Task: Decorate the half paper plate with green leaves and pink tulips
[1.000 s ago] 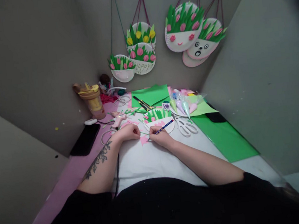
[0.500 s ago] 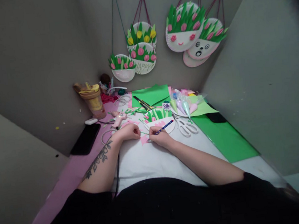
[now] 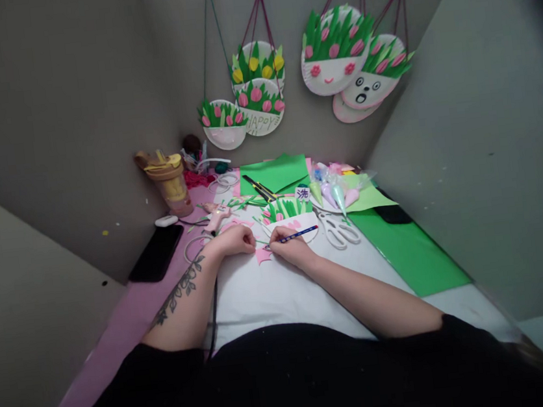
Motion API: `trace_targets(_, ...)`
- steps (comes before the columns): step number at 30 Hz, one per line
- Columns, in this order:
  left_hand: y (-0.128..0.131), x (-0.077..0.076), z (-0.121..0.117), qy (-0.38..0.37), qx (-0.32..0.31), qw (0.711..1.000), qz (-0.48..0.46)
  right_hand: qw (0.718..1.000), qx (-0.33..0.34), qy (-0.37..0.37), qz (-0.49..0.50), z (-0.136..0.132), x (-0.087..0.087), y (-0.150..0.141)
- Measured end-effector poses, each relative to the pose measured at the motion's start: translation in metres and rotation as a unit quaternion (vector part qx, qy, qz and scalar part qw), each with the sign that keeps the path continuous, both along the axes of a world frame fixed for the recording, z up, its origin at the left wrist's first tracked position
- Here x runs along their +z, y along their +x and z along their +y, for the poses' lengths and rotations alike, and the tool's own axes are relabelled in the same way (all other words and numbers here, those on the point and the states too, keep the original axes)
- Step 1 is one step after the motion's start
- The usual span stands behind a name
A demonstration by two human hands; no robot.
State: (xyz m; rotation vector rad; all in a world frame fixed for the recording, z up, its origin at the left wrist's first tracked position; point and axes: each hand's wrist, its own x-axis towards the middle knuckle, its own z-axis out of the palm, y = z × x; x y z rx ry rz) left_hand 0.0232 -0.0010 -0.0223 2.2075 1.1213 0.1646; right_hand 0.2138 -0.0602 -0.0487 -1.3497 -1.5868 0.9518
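My right hand [image 3: 290,248] grips a blue pencil [image 3: 299,233], its tip down on a small pink paper piece [image 3: 262,255] that lies on the white sheet [image 3: 272,295]. My left hand [image 3: 237,239] is curled into a loose fist right beside that pink piece, its fingers pressing at the paper's edge; what they pinch is too small to make out. Just beyond both hands sits a half paper plate [image 3: 293,217] with green paper grass and pink flowers.
White scissors [image 3: 338,230] lie right of the plate, beside green paper sheets [image 3: 404,247]. A pink glue gun [image 3: 217,216], a yellow-lidded bottle [image 3: 169,182] and a black phone [image 3: 155,252] sit to the left. Finished plate crafts [image 3: 333,59] hang on the wall.
The pencil has tipped lower and flatter in my right hand, which shifted slightly over the pink piece. My left hand has stayed put.
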Motion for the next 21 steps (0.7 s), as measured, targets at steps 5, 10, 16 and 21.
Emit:
trace_targets(5,-0.0003,-0.0002,0.0002,0.001,-0.003,1.000,0.000,1.000,0.000,0.007,-0.007,0.0004,-0.0017,0.0013)
trace_targets(10,0.0000,0.0011,-0.0005,-0.001,0.004,1.000,0.002,1.000,-0.001,0.010,-0.001,0.0002,-0.0011,0.0014)
trace_targets(16,0.0004,0.0022,-0.0012,0.000,0.004,1.000,0.007,1.000,0.002,0.010,0.002,0.0011,-0.0034,0.0017)
trace_targets(21,0.0006,0.0019,-0.0012,0.001,0.004,1.000,0.006,1.000,0.001,0.006,0.010,0.0028,-0.0072,0.0025)
